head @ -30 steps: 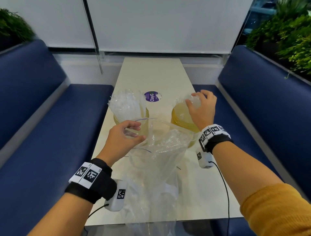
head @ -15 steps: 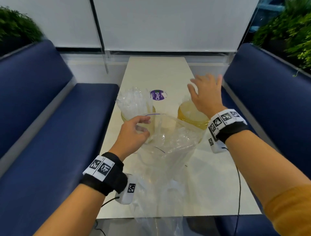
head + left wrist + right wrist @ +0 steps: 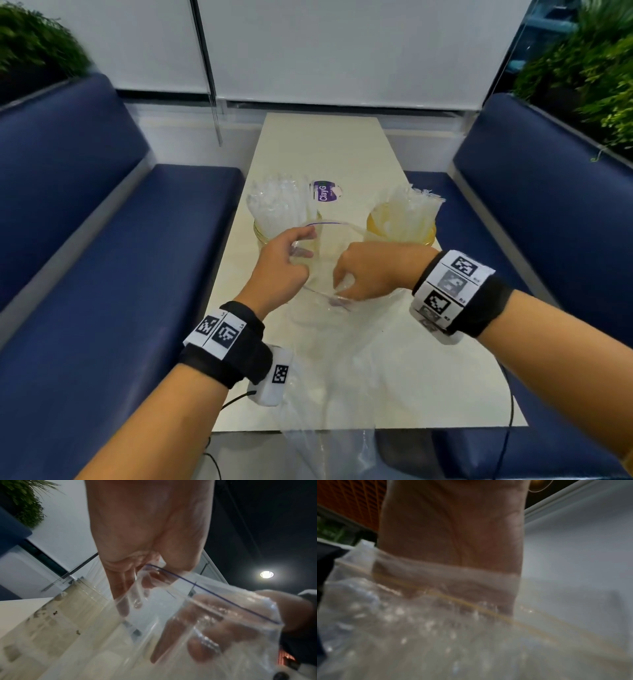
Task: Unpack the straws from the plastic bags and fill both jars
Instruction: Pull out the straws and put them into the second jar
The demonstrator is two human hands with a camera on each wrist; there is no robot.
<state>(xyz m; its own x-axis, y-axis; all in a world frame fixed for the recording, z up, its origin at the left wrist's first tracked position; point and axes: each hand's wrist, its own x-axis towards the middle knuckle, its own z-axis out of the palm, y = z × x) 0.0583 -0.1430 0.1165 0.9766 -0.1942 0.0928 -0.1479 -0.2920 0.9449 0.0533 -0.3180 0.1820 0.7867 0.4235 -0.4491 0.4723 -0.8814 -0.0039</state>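
My left hand (image 3: 281,270) pinches the rim of the clear plastic bag (image 3: 325,342), thumb and fingers curled over the left side of its open mouth, above the middle of the table (image 3: 428,377). My right hand (image 3: 371,274) reaches into that mouth from the right, fingers curled down on the film; through the plastic I cannot tell whether they grip it. The bag's body hangs toward me and trails over the table's near edge. Beyond my hands stand both jars: the left jar (image 3: 262,233) near the left edge, the right jar (image 3: 424,233) near the right edge, each with wrapped straws (image 3: 277,202) sticking up out of it. A purple sticker (image 3: 325,192) lies on the table between the jars, a little farther back.
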